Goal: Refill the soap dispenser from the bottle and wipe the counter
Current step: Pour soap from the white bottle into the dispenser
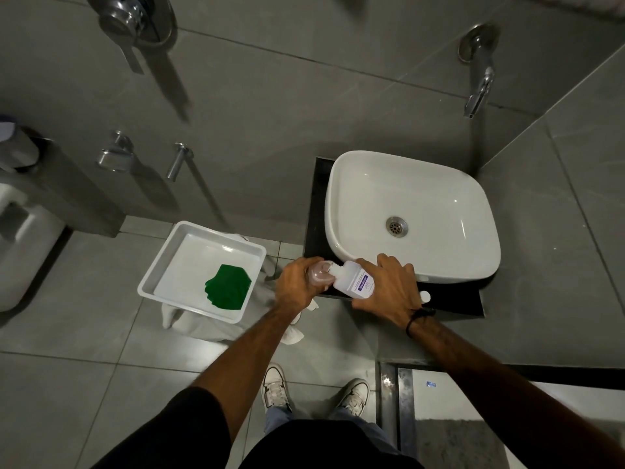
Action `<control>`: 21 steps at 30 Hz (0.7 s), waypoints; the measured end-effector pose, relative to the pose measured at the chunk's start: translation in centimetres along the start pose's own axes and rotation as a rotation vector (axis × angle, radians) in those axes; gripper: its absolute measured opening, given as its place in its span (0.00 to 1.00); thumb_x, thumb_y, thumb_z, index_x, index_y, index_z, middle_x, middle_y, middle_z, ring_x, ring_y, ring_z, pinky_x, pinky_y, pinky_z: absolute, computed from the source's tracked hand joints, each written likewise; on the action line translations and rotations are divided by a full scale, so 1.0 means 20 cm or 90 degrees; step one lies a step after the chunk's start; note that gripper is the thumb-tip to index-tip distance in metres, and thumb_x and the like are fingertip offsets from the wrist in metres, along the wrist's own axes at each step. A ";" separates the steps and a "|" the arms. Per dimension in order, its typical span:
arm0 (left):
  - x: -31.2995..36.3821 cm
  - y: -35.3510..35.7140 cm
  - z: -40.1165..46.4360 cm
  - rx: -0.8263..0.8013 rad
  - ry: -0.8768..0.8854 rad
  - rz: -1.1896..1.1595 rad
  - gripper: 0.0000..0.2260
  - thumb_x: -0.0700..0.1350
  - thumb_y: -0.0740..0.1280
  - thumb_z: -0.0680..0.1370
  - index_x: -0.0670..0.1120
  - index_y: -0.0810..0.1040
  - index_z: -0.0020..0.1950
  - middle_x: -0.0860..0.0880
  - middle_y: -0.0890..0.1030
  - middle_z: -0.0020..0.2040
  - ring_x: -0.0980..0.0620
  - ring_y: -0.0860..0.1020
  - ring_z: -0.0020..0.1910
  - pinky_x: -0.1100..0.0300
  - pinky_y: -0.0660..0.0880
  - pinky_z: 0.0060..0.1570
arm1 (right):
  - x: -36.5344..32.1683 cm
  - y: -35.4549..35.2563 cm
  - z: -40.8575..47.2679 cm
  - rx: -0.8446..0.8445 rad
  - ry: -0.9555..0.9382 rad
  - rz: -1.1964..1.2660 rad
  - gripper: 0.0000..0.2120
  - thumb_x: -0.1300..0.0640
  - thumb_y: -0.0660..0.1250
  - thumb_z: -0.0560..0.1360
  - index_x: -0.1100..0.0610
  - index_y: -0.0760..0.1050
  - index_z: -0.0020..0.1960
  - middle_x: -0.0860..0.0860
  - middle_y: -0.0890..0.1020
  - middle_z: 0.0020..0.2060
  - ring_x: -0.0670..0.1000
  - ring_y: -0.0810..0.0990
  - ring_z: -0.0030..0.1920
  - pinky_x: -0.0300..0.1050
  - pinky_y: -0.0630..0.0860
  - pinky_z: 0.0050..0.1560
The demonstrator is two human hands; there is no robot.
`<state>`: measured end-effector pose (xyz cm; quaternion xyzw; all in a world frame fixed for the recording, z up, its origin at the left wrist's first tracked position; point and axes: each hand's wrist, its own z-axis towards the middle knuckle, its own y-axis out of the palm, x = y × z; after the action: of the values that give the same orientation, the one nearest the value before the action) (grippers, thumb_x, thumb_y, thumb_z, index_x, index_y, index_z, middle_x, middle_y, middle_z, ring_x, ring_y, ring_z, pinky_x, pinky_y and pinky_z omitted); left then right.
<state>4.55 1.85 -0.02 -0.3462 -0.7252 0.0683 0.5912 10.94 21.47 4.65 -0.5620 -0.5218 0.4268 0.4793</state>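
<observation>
My left hand (pixel 295 286) grips a small clear soap dispenser (pixel 320 273) holding pinkish liquid, at the front left corner of the black counter (pixel 453 297). My right hand (pixel 389 289) holds a white refill bottle (pixel 353 280) with a blue label, tipped on its side so its neck meets the dispenser's mouth. A small white cap (pixel 425 296) lies on the counter by my right wrist. A green cloth (pixel 228 287) lies in a white tray (pixel 159 265) to the left.
A white basin (pixel 439 184) fills most of the counter, with a wall tap (pixel 478 96) above it. The tray rests on something draped in white cloth (pixel 189 324). Wall fittings (pixel 115 155) and a toilet (pixel 20 238) are on the left. My shoes (pixel 275 387) stand below.
</observation>
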 end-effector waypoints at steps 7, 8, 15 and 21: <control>0.00 0.00 0.00 0.002 -0.005 -0.010 0.29 0.51 0.80 0.69 0.48 0.78 0.69 0.46 0.82 0.64 0.47 0.80 0.62 0.50 0.77 0.65 | 0.00 -0.03 0.01 -0.018 0.002 -0.003 0.43 0.31 0.70 0.60 0.47 0.72 0.70 0.52 0.78 0.51 0.56 0.76 0.52 0.50 0.68 0.48; 0.00 0.00 0.00 0.003 -0.005 -0.009 0.29 0.51 0.80 0.69 0.48 0.78 0.69 0.46 0.83 0.64 0.47 0.80 0.62 0.50 0.77 0.65 | 0.00 -0.03 0.01 -0.018 0.001 -0.005 0.43 0.31 0.70 0.60 0.47 0.72 0.70 0.52 0.78 0.51 0.56 0.76 0.52 0.50 0.68 0.49; 0.01 -0.01 -0.01 0.005 -0.003 -0.011 0.29 0.50 0.80 0.69 0.48 0.79 0.68 0.46 0.83 0.63 0.47 0.80 0.62 0.55 0.76 0.62 | -0.01 -0.06 0.01 -0.029 0.005 -0.017 0.43 0.31 0.72 0.59 0.47 0.71 0.71 0.52 0.77 0.52 0.56 0.76 0.53 0.51 0.68 0.49; 0.01 0.00 -0.01 0.004 -0.005 -0.012 0.28 0.50 0.80 0.69 0.47 0.79 0.68 0.46 0.83 0.63 0.47 0.80 0.62 0.59 0.74 0.61 | -0.03 -0.08 0.02 -0.038 0.006 -0.024 0.42 0.31 0.72 0.60 0.47 0.72 0.70 0.52 0.77 0.51 0.55 0.76 0.53 0.50 0.67 0.48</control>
<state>4.63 1.88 0.10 -0.3369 -0.7308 0.0664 0.5899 10.21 20.95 6.16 -0.5679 -0.5426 0.3997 0.4726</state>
